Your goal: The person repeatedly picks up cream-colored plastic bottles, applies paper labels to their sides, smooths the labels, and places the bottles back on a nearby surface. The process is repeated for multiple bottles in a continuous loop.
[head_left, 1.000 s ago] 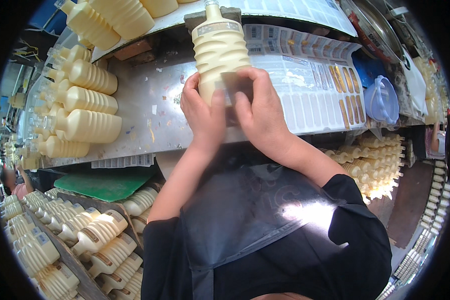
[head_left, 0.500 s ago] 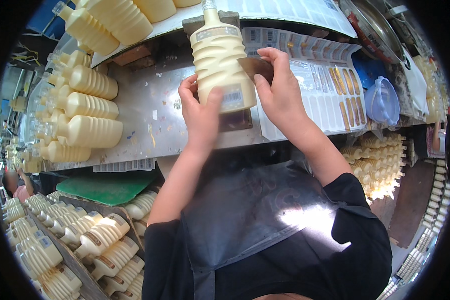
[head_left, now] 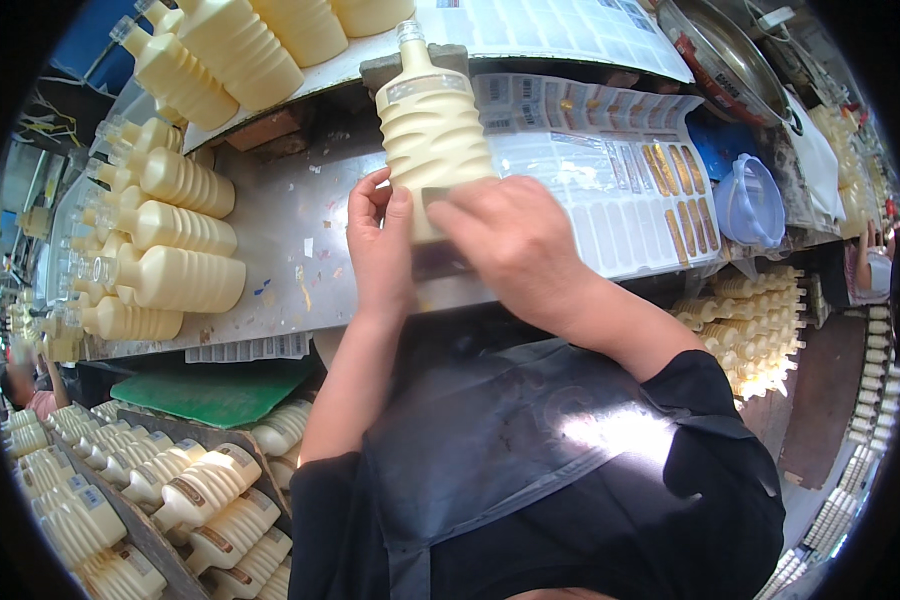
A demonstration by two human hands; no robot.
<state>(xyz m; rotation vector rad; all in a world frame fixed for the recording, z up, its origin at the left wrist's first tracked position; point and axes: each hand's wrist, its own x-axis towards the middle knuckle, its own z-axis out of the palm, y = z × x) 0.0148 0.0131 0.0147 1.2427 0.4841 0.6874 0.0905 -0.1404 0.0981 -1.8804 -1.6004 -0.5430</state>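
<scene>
A cream-coloured bottle (head_left: 432,135) with wavy ribs and a clear neck lies on its back before me, its neck pointing away against a grey block (head_left: 450,57). My left hand (head_left: 379,245) grips the bottle's left side near the base, fingers behind and thumb along the edge. In my right hand (head_left: 520,240), slightly blurred, is a thin dark scraper (head_left: 434,196), pressed against the lower front of the bottle. The hand itself covers the bottle's lower right corner. Whether the label there is flat cannot be seen.
Label sheets (head_left: 610,225) with gold strips spread to the right, beside a light-blue plastic basket (head_left: 750,205). Several cream bottles (head_left: 185,272) lie stacked at the left. A shelf (head_left: 530,35) crosses the far side. Below left are a green board (head_left: 210,388) and crated labelled bottles (head_left: 210,485).
My right hand has moved down and left, bringing the scraper from the bottle's right side onto its lower front. My left hand stays at the bottle's left side.
</scene>
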